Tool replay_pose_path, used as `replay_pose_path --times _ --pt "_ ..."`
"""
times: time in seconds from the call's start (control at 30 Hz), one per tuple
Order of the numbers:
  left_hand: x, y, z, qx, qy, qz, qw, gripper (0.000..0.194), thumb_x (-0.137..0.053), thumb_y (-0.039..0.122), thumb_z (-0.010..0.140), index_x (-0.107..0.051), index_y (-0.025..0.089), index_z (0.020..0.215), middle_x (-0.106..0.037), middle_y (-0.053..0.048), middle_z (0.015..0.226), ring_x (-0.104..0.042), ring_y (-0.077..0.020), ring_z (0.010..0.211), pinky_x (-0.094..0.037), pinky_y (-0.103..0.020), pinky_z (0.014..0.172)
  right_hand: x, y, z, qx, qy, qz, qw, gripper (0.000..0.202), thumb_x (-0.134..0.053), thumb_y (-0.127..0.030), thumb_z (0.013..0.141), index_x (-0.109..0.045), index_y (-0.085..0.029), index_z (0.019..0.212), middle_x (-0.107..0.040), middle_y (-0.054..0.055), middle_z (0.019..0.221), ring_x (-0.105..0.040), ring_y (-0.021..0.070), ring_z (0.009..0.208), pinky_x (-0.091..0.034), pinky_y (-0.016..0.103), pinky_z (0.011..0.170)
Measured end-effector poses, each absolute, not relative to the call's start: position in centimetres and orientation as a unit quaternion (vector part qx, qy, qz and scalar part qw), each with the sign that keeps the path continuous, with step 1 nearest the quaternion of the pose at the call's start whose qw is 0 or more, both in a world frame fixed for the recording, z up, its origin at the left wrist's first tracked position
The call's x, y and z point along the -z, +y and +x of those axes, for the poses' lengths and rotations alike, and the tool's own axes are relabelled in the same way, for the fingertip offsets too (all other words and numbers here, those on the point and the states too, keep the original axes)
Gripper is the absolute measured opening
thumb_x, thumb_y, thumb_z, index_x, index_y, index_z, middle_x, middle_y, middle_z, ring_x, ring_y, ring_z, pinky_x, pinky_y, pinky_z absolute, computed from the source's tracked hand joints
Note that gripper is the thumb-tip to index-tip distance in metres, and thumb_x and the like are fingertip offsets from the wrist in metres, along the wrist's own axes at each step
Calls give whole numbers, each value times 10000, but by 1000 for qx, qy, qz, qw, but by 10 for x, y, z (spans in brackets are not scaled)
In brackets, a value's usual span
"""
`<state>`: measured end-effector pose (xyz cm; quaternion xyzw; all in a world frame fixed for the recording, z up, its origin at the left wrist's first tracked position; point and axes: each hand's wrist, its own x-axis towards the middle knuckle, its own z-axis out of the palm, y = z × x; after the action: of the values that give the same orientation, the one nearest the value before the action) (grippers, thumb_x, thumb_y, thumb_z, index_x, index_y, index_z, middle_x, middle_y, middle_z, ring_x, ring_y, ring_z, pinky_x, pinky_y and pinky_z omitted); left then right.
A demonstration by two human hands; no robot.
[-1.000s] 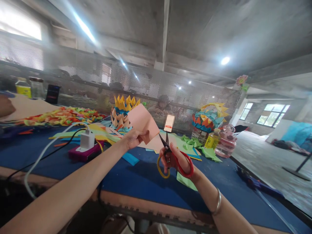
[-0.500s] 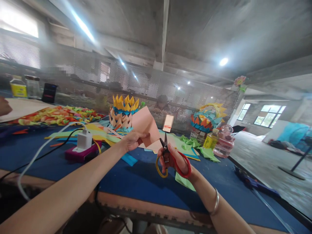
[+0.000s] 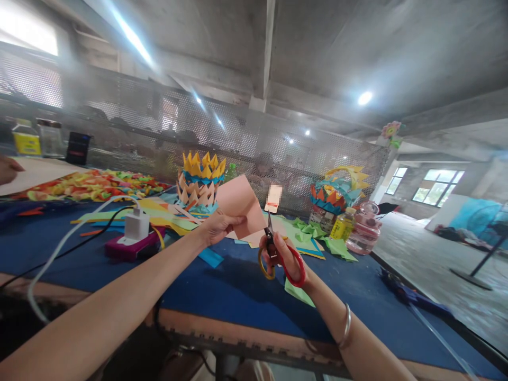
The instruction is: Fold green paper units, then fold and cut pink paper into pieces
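My left hand point(image 3: 223, 226) pinches the lower left part of a pink sheet of paper point(image 3: 245, 203), thumb on top, and holds it up over the blue table point(image 3: 238, 288). Just right of the sheet, my right hand point(image 3: 283, 256) grips scissors point(image 3: 293, 269) with one red and one yellow handle loop. Their dark blades point up and away, nearly together, beside the sheet's lower right corner. Flat coloured sheets point(image 3: 291, 233) lie behind the scissors. A green paper piece point(image 3: 298, 292) rests below my right hand.
Folded-paper baskets point(image 3: 202, 182) stand at the back, another point(image 3: 329, 196) further right near a yellow-labelled bottle point(image 3: 342, 225) and a pink bottle point(image 3: 363, 233). Left are a purple power strip point(image 3: 133, 246) with cables, a pile of folded paper point(image 3: 95, 185) and another person's hand point(image 3: 8, 170).
The scissor blades have come closer together, and the yellow loop has moved nearer the red one. The pink sheet has shifted slightly right in my left hand.
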<state>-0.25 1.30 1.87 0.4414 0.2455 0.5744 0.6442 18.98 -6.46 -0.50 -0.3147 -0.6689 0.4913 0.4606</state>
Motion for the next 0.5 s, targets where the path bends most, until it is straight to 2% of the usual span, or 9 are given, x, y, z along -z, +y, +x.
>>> replay_pose_path --times 0.13,0.37,0.5 --pt "-19 14 -2 -575 251 434 647 406 -881 23 390 -730 126 752 -742 -41 702 -683 -178 682 -555 -254 665 2 -68 187 -473 -671 -317 474 573 -414 -725 830 -543 -167 823 -482 -55 530 -459 74 370 -392 187 364" --pt "-17 18 -3 -578 247 434 645 427 -896 57 374 -731 114 764 -741 -50 726 -683 -168 713 -550 -246 713 7 -68 187 -454 -671 -336 480 522 -413 -677 866 -518 -177 758 -416 -86 387 -353 56 298 -303 161 331" --pt "-18 17 -4 -582 238 434 645 440 -897 52 358 -734 119 760 -746 -50 734 -680 -169 707 -560 -241 690 10 -66 188 -455 -670 -338 480 505 -432 -661 868 -517 -178 750 -382 -101 351 -311 49 267 -259 151 308"
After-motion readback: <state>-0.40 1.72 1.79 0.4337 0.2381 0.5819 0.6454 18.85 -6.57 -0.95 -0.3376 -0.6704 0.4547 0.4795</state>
